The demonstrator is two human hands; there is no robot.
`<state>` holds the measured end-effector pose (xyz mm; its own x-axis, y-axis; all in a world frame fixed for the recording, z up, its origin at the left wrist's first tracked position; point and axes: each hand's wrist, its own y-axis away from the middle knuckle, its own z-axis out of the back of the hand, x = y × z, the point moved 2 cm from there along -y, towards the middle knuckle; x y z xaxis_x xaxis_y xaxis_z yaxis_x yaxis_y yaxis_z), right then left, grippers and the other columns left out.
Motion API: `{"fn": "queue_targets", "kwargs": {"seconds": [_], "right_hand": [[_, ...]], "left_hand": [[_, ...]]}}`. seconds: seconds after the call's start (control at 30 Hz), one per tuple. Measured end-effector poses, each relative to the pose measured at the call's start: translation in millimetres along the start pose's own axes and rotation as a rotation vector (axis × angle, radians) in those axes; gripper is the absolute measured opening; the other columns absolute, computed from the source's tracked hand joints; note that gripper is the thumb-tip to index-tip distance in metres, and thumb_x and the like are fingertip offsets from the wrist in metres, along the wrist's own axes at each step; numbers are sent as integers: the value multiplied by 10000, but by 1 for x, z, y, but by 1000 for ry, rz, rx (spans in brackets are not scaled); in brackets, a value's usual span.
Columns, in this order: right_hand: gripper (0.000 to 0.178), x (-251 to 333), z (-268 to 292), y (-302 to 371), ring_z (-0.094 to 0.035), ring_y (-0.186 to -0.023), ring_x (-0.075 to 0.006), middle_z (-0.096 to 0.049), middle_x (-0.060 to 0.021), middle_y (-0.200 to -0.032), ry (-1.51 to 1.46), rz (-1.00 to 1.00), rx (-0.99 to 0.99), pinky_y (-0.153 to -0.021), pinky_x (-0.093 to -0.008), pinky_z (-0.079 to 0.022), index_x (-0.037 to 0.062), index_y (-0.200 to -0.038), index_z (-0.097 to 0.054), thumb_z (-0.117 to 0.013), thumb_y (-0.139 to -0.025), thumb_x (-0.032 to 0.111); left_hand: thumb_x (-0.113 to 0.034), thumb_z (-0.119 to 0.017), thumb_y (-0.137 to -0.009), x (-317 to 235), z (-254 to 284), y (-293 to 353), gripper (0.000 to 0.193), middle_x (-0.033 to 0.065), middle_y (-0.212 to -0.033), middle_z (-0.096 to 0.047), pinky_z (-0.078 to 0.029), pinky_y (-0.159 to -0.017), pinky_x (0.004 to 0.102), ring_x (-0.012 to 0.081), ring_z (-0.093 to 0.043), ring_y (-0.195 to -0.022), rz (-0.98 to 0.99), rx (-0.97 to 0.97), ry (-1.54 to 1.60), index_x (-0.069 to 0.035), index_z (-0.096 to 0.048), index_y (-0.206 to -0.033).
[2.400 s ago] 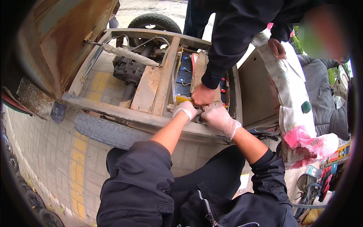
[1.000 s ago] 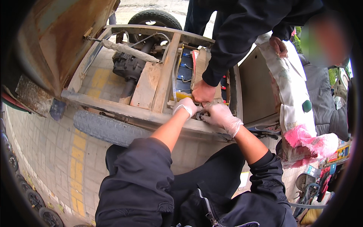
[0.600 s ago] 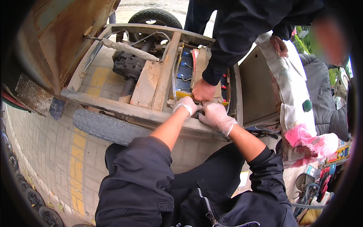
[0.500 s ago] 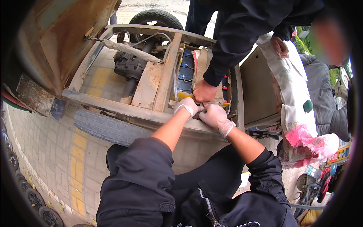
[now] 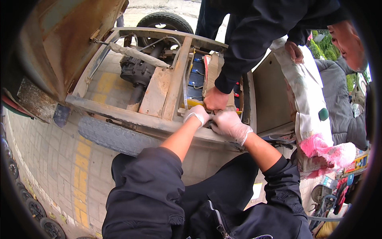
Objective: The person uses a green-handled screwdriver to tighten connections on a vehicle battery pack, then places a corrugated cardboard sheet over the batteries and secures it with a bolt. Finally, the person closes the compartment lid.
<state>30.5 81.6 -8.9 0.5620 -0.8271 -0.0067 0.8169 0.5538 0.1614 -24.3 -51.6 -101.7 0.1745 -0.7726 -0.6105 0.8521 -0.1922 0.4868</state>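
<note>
My left hand and my right hand, both in thin whitish gloves, meet at the near rim of a battery bay in a metal vehicle frame. Their fingers are closed together on something small that they hide. Right above them a co-worker's bare fist presses into the same spot, touching or nearly touching my fingertips. Under that fist runs a brown cardboard strip between rows of blue-topped batteries. A yellow strip lies along the bay's near side, beside my left hand.
Left of the bay are a dark axle housing and a raised rusty panel. A tire lies below the near rail, another wheel beyond the frame. At right stand a cloth-covered seat and a pink towel.
My right hand has shifted slightly to the right and turned a little, still at the same spot. My left hand and the co-worker's fist have hardly moved.
</note>
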Motion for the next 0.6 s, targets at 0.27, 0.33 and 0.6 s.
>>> {"fn": "queue_targets", "kwargs": {"seconds": [0.27,0.33,0.6], "right_hand": [[295,-7,5,10,-704,-866,-364,-722,-187,-883,-289,-174,24,-806,-469,-557,117,-1006,-769,-656,-828,323],[165,-8,15,16,-692,-788,-349,-688,-141,-779,-167,144,-146,-730,-473,-551,156,-930,-771,-692,-818,248],[236,-3,3,2,-693,-797,-365,-699,-164,-791,52,129,-19,-730,-479,-549,58,-876,-733,-694,-797,277]], "left_hand": [[-581,-738,-794,-5,8,12,626,192,-1206,-703,-538,-934,421,342,-675,-1127,-11,11,3,-72,-735,-1158],[-573,-722,-822,-7,8,12,599,173,-1238,-698,-540,-938,421,330,-673,-1146,-3,31,-14,-88,-732,-1173],[-603,-734,-798,-2,4,4,639,183,-1228,-699,-539,-942,411,333,-675,-1137,-9,9,-15,-84,-733,-1170]]}}
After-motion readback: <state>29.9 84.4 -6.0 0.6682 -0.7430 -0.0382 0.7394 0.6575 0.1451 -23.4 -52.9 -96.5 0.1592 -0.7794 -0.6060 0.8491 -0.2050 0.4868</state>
